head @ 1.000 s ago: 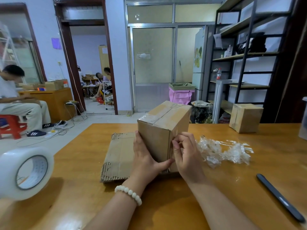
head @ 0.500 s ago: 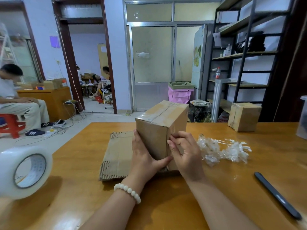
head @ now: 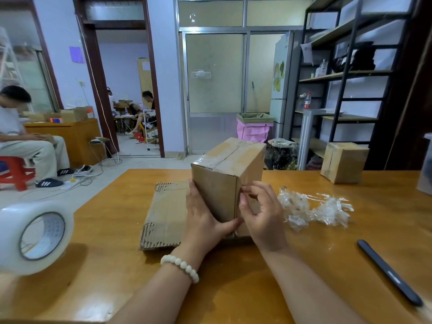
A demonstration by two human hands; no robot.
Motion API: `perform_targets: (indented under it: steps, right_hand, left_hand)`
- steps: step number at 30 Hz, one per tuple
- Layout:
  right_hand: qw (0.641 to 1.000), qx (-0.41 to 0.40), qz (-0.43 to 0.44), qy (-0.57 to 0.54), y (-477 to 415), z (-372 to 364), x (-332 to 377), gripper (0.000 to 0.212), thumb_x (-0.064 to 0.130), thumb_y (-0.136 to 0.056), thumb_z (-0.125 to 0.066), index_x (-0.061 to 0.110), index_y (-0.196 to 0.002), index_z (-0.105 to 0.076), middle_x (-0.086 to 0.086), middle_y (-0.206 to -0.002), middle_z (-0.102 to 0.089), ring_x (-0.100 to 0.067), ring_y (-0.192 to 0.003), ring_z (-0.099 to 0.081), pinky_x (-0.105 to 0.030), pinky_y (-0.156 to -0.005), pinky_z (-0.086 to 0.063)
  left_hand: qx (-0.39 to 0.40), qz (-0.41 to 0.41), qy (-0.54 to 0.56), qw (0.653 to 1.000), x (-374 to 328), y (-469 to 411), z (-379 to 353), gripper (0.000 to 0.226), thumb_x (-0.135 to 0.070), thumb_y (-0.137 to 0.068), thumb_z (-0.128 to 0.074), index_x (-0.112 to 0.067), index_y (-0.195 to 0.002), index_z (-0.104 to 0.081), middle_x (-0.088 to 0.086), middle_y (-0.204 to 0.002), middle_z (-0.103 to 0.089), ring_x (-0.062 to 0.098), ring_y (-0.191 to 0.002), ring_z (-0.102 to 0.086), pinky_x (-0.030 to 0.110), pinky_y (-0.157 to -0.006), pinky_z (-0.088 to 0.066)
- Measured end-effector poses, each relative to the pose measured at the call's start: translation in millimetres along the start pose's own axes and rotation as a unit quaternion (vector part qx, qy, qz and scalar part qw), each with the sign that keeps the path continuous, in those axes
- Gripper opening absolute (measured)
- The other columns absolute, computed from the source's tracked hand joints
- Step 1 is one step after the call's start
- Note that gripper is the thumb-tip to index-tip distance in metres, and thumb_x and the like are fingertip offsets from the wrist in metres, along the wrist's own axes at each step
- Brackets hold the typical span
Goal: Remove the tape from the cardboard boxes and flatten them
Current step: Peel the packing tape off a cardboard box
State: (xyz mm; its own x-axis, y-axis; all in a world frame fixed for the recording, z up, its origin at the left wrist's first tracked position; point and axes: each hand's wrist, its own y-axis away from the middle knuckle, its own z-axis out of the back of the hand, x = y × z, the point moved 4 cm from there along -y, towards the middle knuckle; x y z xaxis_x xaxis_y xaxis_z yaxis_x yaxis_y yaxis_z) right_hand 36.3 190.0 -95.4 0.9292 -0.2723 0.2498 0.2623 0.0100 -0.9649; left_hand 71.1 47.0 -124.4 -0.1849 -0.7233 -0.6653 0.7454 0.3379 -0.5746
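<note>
Since a second ago the right hand (head: 261, 215) has shifted little along the box (head: 224, 181) edge, its fingers now curled and pinching at the corner where clear tape runs, though whether tape is actually between them I cannot tell. The left hand (head: 203, 218) lies flat and open against the near face, thumb hooked round the bottom corner, steadying it. That box stands upright mid-bench, partly on a flattened cardboard (head: 166, 213) sheet. The bench (head: 93, 277) is glossy orange wood; on it lie a heap of peeled tape (head: 313, 210) to the right, a dark pen (head: 389, 272) nearer the right edge, a tape roll (head: 35, 237) at the left, and a second box (head: 343, 162) at the far right. Beyond are a tiled floor, a metal shelf (head: 346, 76), a pink bin (head: 254, 129), a glazed door, and a person (head: 21, 134) sitting at the left.
</note>
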Motion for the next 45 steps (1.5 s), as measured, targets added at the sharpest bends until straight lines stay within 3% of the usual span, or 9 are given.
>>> perform_targets:
  steps: [5, 9, 21, 26, 29, 33, 36, 41, 45]
  right_hand:
    - [0.999, 0.001, 0.034, 0.008, -2, 3, 3, 0.019, 0.012, -0.089, -0.056, -0.002, -0.083, -0.067, -0.012, -0.088, -0.064, -0.013, -0.086, -0.060, -0.019, -0.079, -0.052]
    - [0.999, 0.013, 0.040, 0.007, -2, 3, 2, 0.022, 0.014, -0.091, -0.055, -0.002, -0.085, -0.068, -0.011, -0.090, -0.065, -0.017, -0.085, -0.063, -0.022, -0.079, -0.053]
    - [0.999, -0.003, 0.015, 0.028, -3, 0, 1, 0.016, 0.013, -0.085, -0.052, 0.000, -0.082, -0.061, -0.009, -0.085, -0.058, -0.012, -0.083, -0.053, -0.020, -0.074, -0.049]
    - [0.997, -0.020, -0.061, -0.051, -5, 6, -5, 0.018, 0.015, -0.091, -0.045, 0.001, -0.088, -0.057, -0.002, -0.100, -0.049, 0.000, -0.089, -0.049, -0.007, -0.076, -0.049]
    - [0.993, 0.011, -0.069, -0.093, -4, 6, -6, 0.019, 0.022, -0.093, -0.047, 0.005, -0.093, -0.056, 0.008, -0.105, -0.049, 0.005, -0.096, -0.052, -0.010, -0.074, -0.050]
    - [0.995, 0.046, -0.037, -0.077, -2, 0, -5, 0.036, 0.039, -0.093, -0.055, 0.005, -0.094, -0.063, 0.011, -0.108, -0.048, -0.004, -0.093, -0.057, -0.013, -0.075, -0.052]
    - [0.991, 0.036, -0.076, -0.108, -3, 0, -9, 0.027, 0.031, -0.087, -0.060, 0.005, -0.087, -0.067, 0.015, -0.108, -0.047, 0.006, -0.093, -0.055, -0.010, -0.073, -0.051]
    - [0.990, 0.037, -0.091, -0.104, -2, -3, -10, 0.027, 0.030, -0.088, -0.055, 0.004, -0.089, -0.066, 0.016, -0.110, -0.045, 0.009, -0.096, -0.052, -0.011, -0.077, -0.050]
    - [0.991, 0.048, -0.067, -0.103, -3, 0, -7, 0.019, 0.029, -0.088, -0.057, 0.015, -0.101, -0.059, 0.014, -0.107, -0.049, 0.000, -0.092, -0.057, -0.011, -0.075, -0.051]
  left_hand:
    - [-0.002, 0.006, -0.001, 1.000, 0, 1, 0, 0.134, -0.049, -0.059, -0.087, -0.039, -0.137, 0.022, 0.010, -0.158, 0.003, 0.022, -0.147, -0.003, 0.043, -0.121, -0.016]
    - [-0.004, 0.011, -0.001, 1.000, 0, 0, -1, 0.134, -0.047, -0.059, -0.088, -0.035, -0.139, 0.019, 0.012, -0.157, 0.000, 0.023, -0.147, -0.004, 0.040, -0.120, -0.015]
    - [0.013, -0.010, -0.024, 1.000, -1, 0, -2, 0.141, -0.055, -0.062, -0.083, -0.046, -0.127, 0.041, 0.004, -0.157, 0.003, 0.024, -0.147, -0.004, 0.050, -0.118, -0.022]
    - [0.011, 0.000, 0.004, 1.000, 0, -1, -1, 0.136, -0.049, -0.060, -0.087, -0.042, -0.134, 0.027, 0.005, -0.158, 0.005, 0.020, -0.147, -0.003, 0.043, -0.121, -0.017]
    - [0.004, -0.001, 0.010, 1.000, 2, -1, 0, 0.135, -0.050, -0.059, -0.086, -0.045, -0.133, 0.026, 0.000, -0.158, 0.004, 0.017, -0.146, -0.005, 0.042, -0.119, -0.021]
    - [0.003, -0.002, 0.009, 1.000, 4, -1, -2, 0.136, -0.052, -0.059, -0.086, -0.045, -0.135, 0.026, 0.000, -0.157, 0.001, 0.018, -0.145, -0.009, 0.043, -0.118, -0.025]
    - [0.002, -0.010, 0.007, 1.000, 5, -2, -2, 0.139, -0.051, -0.059, -0.087, -0.044, -0.135, 0.029, 0.000, -0.157, 0.001, 0.019, -0.146, -0.008, 0.045, -0.119, -0.023]
    - [0.007, -0.015, 0.008, 1.000, 4, -2, -2, 0.137, -0.048, -0.060, -0.088, -0.045, -0.135, 0.026, -0.001, -0.157, 0.001, 0.015, -0.145, -0.007, 0.042, -0.120, -0.020]
    - [0.009, -0.010, 0.014, 1.000, 3, -2, 0, 0.133, -0.047, -0.060, -0.088, -0.047, -0.134, 0.023, 0.000, -0.157, 0.001, 0.003, -0.138, -0.004, 0.038, -0.118, -0.021]
